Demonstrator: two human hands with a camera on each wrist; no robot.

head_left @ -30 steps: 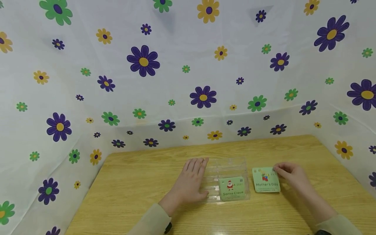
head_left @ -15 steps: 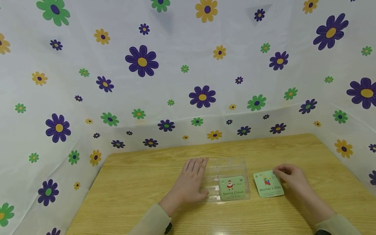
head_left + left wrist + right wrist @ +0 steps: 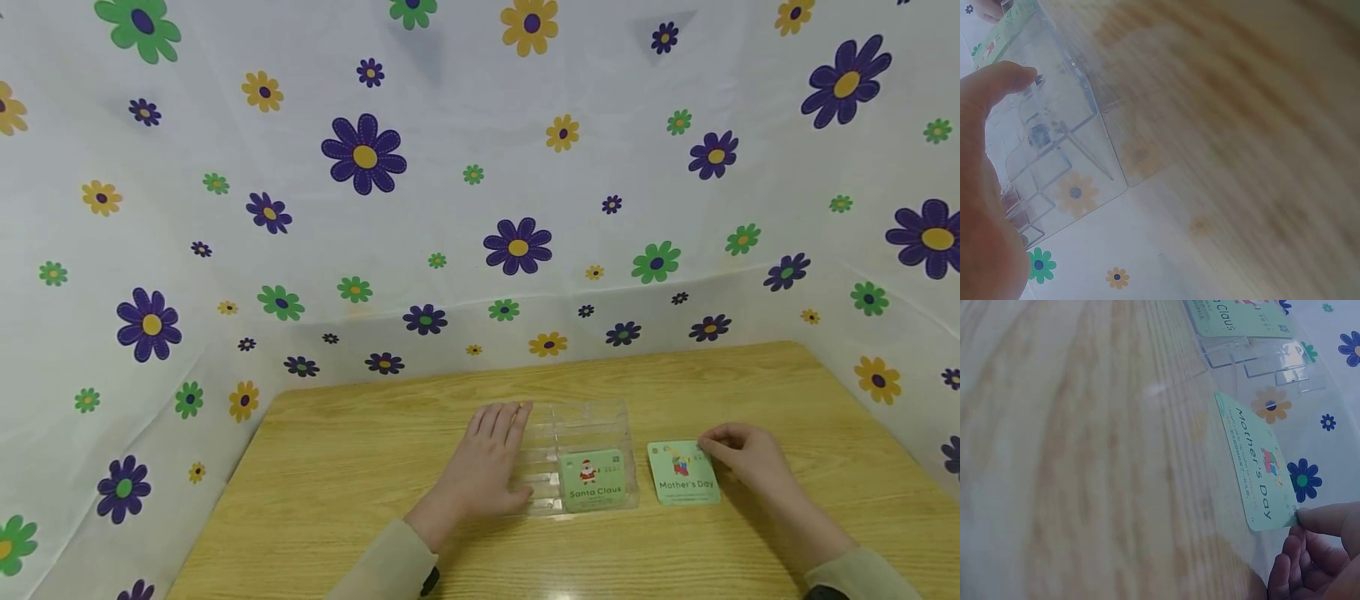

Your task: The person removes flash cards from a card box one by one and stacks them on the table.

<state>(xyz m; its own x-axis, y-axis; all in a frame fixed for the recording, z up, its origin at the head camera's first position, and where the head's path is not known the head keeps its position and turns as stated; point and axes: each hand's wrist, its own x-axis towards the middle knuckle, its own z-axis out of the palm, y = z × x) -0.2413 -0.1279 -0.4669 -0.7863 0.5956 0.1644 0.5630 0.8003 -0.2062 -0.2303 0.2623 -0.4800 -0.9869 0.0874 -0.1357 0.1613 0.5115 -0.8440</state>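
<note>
Right hand [image 3: 746,457] pinches the "Mother's Day" card [image 3: 683,474] by its far corner.
Thin, light, bendy; best taken by that corner; left hand [image 3: 487,458] flat against the clear organizer [image 3: 581,433].

A wood-grain table [image 3: 360,467] with a smooth, faintly glossy top catches a patch of light at its near edge. On it stands a clear, hard plastic holder [image 3: 581,433], glossy and see-through, its ribbed slots showing the grain beneath. A pale green card [image 3: 592,481] printed "Santa Claus" sits in it, of smooth matt card stock. A second card [image 3: 684,473], "Mother's Day", has the same matt printed face and thin, stiff edge. The backdrop [image 3: 450,208] is a thin white sheet printed with flowers, creased at its folds, with a soft sheen. Both sleeves [image 3: 382,567] look like matt woven cloth.
</note>
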